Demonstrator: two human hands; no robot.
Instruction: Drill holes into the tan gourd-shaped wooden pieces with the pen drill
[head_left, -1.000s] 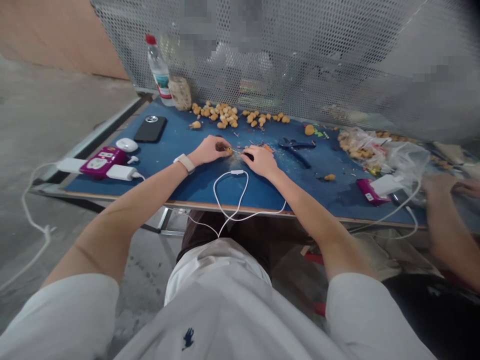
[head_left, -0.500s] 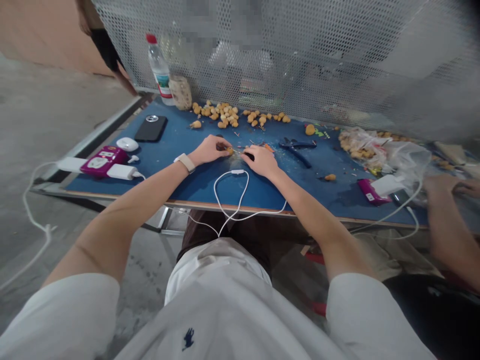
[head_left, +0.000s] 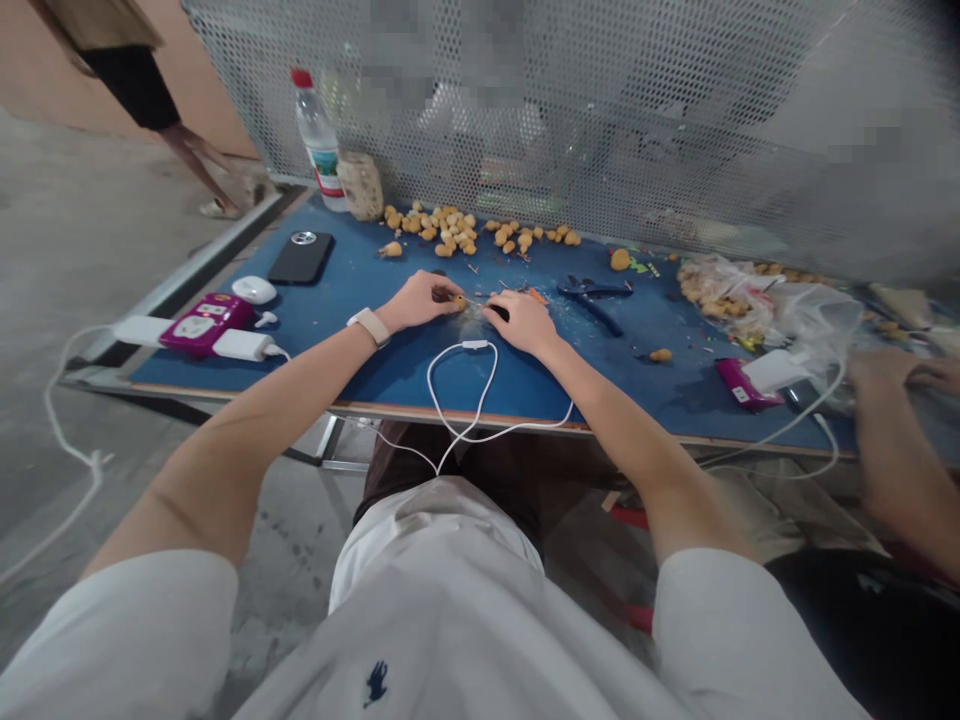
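Over the blue table (head_left: pixel 360 345), my left hand (head_left: pixel 421 300) pinches a small tan gourd (head_left: pixel 460 302) between thumb and fingers. My right hand (head_left: pixel 525 320) is closed around a thin pointed metal tool (head_left: pixel 474 302), its slim shaft reaching left to the gourd; most of its handle is hidden in my palm. Fine pale crumbs lie under both hands. Right of my right hand are dark blue pliers (head_left: pixel 596 295). A loose gourd (head_left: pixel 660 355) lies nearer the front edge, and a pile of similar gourds (head_left: pixel 442 225) sits behind my hands.
A bottle (head_left: pixel 321 145), a jar (head_left: pixel 361 187), a black phone (head_left: pixel 301 257) and a purple power adapter (head_left: pixel 202 322) stand left. A white cable (head_left: pixel 495 375) loops before me. Right are a plastic bag of gourds (head_left: pixel 731 290) and a co-worker's blurred hand (head_left: pixel 885 370). Perforated mesh (head_left: pixel 525 130) stands behind.
My hands stay nearly in place, gourd and tool still together. At the far left, a person walking past has moved further left and into fuller view.
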